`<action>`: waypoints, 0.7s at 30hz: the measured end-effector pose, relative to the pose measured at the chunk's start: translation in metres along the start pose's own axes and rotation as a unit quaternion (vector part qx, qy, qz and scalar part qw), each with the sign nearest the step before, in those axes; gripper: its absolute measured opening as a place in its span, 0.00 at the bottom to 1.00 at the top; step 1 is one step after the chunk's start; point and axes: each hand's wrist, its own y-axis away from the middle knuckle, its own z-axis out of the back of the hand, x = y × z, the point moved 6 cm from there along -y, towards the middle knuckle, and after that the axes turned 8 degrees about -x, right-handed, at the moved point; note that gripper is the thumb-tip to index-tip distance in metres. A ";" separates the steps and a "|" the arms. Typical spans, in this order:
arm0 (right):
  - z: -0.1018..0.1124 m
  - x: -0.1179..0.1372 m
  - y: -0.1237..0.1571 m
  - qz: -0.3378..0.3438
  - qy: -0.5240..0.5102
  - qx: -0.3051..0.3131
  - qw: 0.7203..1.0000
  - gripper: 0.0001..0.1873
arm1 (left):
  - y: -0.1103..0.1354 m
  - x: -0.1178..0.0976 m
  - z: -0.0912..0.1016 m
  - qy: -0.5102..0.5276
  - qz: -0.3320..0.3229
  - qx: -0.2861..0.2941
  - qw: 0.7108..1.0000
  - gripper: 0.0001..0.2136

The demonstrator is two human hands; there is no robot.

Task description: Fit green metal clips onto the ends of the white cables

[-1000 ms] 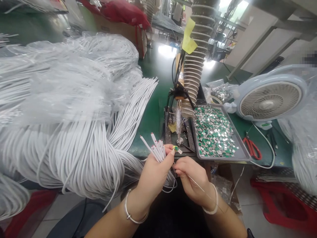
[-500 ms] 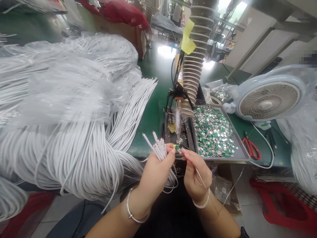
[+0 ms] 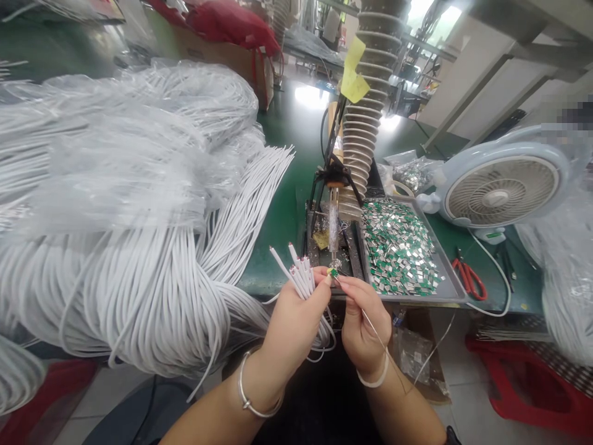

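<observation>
My left hand [image 3: 294, 324] is closed around a bunch of white cables [image 3: 302, 277], their cut ends pointing up. Between its thumb and fingertip sits a small green circuit board [image 3: 334, 272], with something yellow beside it. Just above the board, a soldering iron [image 3: 333, 216] hangs tip down in a black stand. My right hand [image 3: 365, 324] pinches a thin solder wire [image 3: 374, 330], whose end reaches the board. The wire trails down past the right wrist. Whether board and iron tip touch is too small to tell.
A grey tray [image 3: 456, 285] of small green and silver boards lies right of the iron. Beyond are red-handled pliers [image 3: 470, 279] and a fan [image 3: 503, 194]. A large heap of white cables [image 3: 115, 290] covers the left. A ribbed duct [image 3: 365, 117] rises behind the iron.
My right hand has shifted slightly left, closer to my left fingertips. The board now shows its green face, where a silvery piece showed before. My left hand has moved slightly right.
</observation>
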 end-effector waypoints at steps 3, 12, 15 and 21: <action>0.000 -0.002 0.000 0.003 -0.003 -0.004 1.000 0.20 | 0.000 0.001 -0.001 0.008 0.004 0.003 1.000 0.04; 0.000 -0.003 -0.004 0.014 0.006 -0.002 1.000 0.18 | 0.000 -0.003 -0.004 0.019 0.006 -0.003 1.000 0.04; 0.000 -0.003 -0.005 0.017 0.011 0.000 1.000 0.17 | -0.002 -0.003 -0.004 0.022 0.005 -0.008 1.000 0.04; -0.002 -0.002 -0.009 0.028 0.023 0.001 0.999 0.16 | -0.002 -0.004 -0.003 0.039 0.004 -0.018 0.999 0.04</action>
